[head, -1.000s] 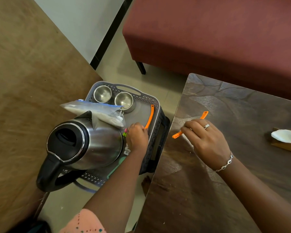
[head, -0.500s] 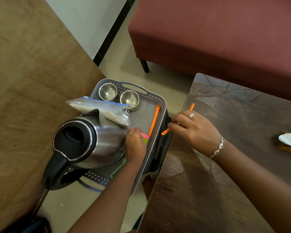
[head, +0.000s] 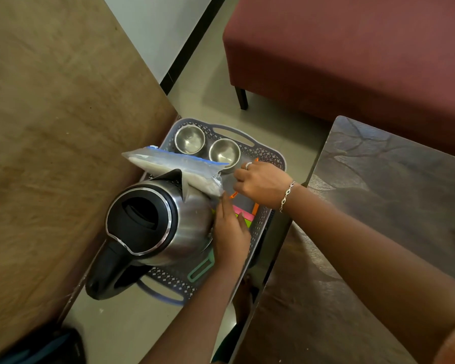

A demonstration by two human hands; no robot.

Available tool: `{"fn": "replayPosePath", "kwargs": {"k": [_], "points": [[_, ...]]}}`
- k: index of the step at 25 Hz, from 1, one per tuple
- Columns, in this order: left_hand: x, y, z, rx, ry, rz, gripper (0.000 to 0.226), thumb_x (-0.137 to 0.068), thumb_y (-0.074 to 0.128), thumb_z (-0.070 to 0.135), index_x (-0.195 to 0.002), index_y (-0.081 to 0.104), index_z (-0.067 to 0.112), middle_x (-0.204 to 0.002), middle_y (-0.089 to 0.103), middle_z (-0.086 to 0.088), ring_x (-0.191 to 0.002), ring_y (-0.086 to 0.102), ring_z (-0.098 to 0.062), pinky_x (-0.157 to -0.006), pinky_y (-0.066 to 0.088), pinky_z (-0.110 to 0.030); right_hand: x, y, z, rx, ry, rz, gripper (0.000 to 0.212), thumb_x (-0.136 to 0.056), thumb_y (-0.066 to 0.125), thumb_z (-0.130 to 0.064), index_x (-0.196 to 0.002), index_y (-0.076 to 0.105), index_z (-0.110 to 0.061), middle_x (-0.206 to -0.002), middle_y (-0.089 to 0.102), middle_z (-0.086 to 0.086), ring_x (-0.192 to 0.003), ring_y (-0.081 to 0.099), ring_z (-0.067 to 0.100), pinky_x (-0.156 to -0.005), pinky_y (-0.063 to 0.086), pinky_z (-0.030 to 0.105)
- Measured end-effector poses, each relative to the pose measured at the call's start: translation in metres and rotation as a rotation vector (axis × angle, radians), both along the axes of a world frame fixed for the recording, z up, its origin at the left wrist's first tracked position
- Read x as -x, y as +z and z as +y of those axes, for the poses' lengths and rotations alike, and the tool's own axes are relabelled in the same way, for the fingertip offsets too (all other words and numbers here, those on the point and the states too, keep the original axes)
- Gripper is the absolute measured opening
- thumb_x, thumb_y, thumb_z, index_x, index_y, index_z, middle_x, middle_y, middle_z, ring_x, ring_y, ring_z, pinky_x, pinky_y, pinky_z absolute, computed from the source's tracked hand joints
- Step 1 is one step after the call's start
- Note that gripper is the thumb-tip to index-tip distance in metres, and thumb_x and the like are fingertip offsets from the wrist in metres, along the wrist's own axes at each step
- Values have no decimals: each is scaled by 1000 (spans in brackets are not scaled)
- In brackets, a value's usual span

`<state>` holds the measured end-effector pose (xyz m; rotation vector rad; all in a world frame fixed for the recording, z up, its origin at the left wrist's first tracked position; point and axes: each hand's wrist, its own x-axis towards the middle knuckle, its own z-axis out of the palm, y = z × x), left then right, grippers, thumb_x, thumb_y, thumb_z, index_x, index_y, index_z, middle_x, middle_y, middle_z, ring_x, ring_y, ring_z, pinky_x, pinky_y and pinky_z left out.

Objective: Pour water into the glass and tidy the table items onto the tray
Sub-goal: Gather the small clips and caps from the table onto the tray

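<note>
Right hand (head: 263, 183) pinching orange stick (head: 233, 194), above tray (head: 272, 156)

There was one grey tray (head: 269, 156), one steel kettle (head: 192, 224), one clear bag (head: 174, 164), two steel bowls (head: 190, 140) (head: 224, 153), two orange sticks (head: 255, 207) (head: 233, 194), one pink strip (head: 238, 208), one green strip (head: 247, 222), one teal handle (head: 200, 269), one red sofa (head: 352, 61), and two hands, a left hand (head: 230, 232) and a right hand (head: 263, 183)

Your grey tray (head: 269, 156) sits in the gap between the brown table (head: 50, 153) on the left and the dark table (head: 378, 193) on the right. It carries a steel kettle (head: 168, 224) near you, two steel bowls (head: 190, 139) (head: 224, 152) at the far end, and an orange stick (head: 255, 207) by the right rim.
</note>
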<state>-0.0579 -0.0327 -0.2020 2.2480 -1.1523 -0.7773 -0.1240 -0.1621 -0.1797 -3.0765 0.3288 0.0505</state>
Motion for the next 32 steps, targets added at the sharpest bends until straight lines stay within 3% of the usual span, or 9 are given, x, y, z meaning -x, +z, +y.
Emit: {"fn": "replayPosePath", "kwargs": {"k": [7, 10, 13, 21, 23, 27, 28, 30, 32], "points": [[-7, -9, -1, -63, -130, -28, 60, -86, 49, -6, -142, 27, -3, -149, 30, -18, -140, 28, -27, -114, 20, -27, -13, -16, 5, -42, -87, 128, 14, -58, 53, -11, -47, 62, -6, -51, 55, 6, -39, 53, 22, -37, 32, 17], [-8, -12, -3, -104, -181, -42, 62, -86, 49, -5, -143, 25, -2, -151, 28, -16, -140, 26, -26, -116, 21, -30, -16, -18, 8, -38, -187, 244, 29, -84, 41, -8, -79, 69, -1, -82, 63, 12, -70, 64, 29, -49, 40, 26], [-11, -14, -3, -121, -188, -45, 61, -87, 48, -4, -143, 25, -1, -151, 29, -15, -140, 27, -25, -116, 23, -31, -20, -17, 9, -122, -240, 347, 31, -96, 34, -12, -104, 60, 3, -109, 56, 18, -100, 56, 33, -63, 42, 34], [-8, -13, 1, -160, -241, -76, 60, -88, 44, -4, -145, 23, 2, -153, 25, -12, -141, 25, -23, -113, 25, -30, -20, -12, 13, -187, -327, 441, 26, -95, 38, -8, -108, 58, 2, -112, 55, 17, -102, 55, 33, -69, 47, 37], [-8, -13, 2, -165, -258, -82, 62, -87, 45, -4, -145, 23, 3, -152, 26, -11, -141, 25, -22, -113, 26, -31, -13, -14, 13, -212, -380, 389, 22, -91, 42, -3, -107, 57, 2, -109, 55, 17, -99, 55, 34, -68, 46, 37], [-6, -15, 4, -112, -279, -91, 60, -83, 43, -9, -141, 32, 0, -147, 34, -18, -138, 30, -28, -112, 29, -37, 14, -18, 17, -111, -422, -31, 14, -64, 64, 7, -75, 62, 0, -76, 59, 17, -63, 58, 34, -51, 48, 33], [-6, -16, 2, -109, -290, -113, 56, -84, 42, -8, -139, 35, 0, -146, 35, -19, -137, 31, -30, -111, 30, -38, 22, -19, 19, -95, -428, -101, 12, -65, 56, 6, -73, 62, 0, -76, 60, 17, -62, 58, 34, -51, 48, 32], [-9, -20, -8, -153, -321, -174, 45, -88, 41, -3, -134, 44, -1, -146, 35, -20, -136, 32, -32, -110, 30, -39, 38, -18, 26, -71, -459, -200, 27, -69, 37, -1, -75, 63, 0, -84, 63, 17, -71, 60, 34, -55, 50, 32], [-11, -19, -19, -212, -332, -216, 34, -89, 44, 3, -123, 52, 0, -136, 41, -21, -126, 41, -35, -102, 35, -40, 51, -14, 33, -59, -504, -258, 33, -71, 33, -3, -80, 65, 0, -92, 63, 18, -81, 61, 35, -61, 51, 33]]}}
